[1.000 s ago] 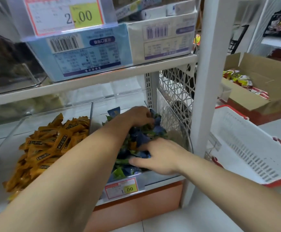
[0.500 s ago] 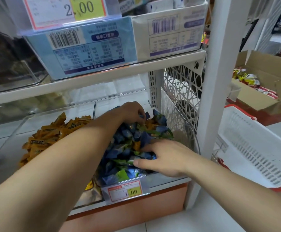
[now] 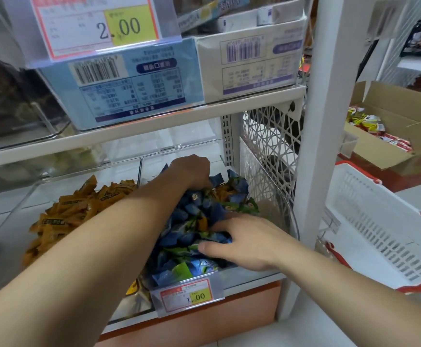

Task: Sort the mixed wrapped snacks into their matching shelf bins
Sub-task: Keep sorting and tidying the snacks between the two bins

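Blue and green foil-wrapped snacks [image 3: 194,216] lay jumbled, long axes every way; right hand [image 3: 247,242] pressed flat on top, left hand [image 3: 192,170] dug in, grip unclear.

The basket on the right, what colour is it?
The basket is white with red handles and trim, clear in the head view.

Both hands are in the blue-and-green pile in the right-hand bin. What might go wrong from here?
1. The blue and green wrappers are heaped to the bin's front lip beside the right hand; raking may push some over.
2. A few orange wrappers sit half buried in that pile and could be missed.
3. The left hand has its fingers hidden in the heap, so it may grab mixed types.
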Action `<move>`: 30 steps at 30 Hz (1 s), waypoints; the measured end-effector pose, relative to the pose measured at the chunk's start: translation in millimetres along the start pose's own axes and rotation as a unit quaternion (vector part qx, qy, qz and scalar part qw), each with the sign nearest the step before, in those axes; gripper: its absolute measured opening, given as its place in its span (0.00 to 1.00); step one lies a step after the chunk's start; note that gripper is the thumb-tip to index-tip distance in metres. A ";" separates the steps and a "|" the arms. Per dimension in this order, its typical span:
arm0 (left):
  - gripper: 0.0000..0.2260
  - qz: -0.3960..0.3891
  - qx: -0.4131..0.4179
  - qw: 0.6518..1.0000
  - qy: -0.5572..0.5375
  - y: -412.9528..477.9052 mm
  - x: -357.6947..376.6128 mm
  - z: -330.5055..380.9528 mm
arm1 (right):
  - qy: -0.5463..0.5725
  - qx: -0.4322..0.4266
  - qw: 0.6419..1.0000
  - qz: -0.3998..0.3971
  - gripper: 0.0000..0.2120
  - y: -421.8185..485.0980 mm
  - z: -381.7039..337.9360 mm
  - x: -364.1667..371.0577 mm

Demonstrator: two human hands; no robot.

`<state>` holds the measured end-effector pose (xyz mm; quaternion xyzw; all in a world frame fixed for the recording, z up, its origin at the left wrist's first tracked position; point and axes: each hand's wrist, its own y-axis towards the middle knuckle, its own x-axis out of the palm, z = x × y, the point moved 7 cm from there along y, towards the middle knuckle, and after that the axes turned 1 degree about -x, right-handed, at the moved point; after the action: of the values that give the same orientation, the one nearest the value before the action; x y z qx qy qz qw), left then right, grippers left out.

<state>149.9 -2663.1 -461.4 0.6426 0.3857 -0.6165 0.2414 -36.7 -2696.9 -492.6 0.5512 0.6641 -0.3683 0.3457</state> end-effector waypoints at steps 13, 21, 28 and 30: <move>0.18 -0.027 0.085 0.969 -0.230 3.8 15.7 11.1 | 0.011 -0.020 1.000 0.013 0.35 1.3 2.9 -1.1; 0.18 0.021 0.125 0.983 -0.133 11.5 34.0 38.9 | 0.020 -0.016 0.999 0.021 0.33 2.5 3.3 -2.4; 0.32 0.021 0.101 0.987 -0.125 17.3 45.1 41.3 | 0.016 -0.011 0.999 0.032 0.30 0.2 4.7 -8.2; 0.32 0.023 0.099 0.987 -0.128 17.6 44.7 42.8 | -0.015 -0.006 0.999 0.048 0.29 -1.7 6.3 -10.7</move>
<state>135.4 -2698.2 -513.3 0.5875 0.2743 -0.7231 0.2380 -36.4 -2707.7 -486.2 0.5749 0.6335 -0.3555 0.3766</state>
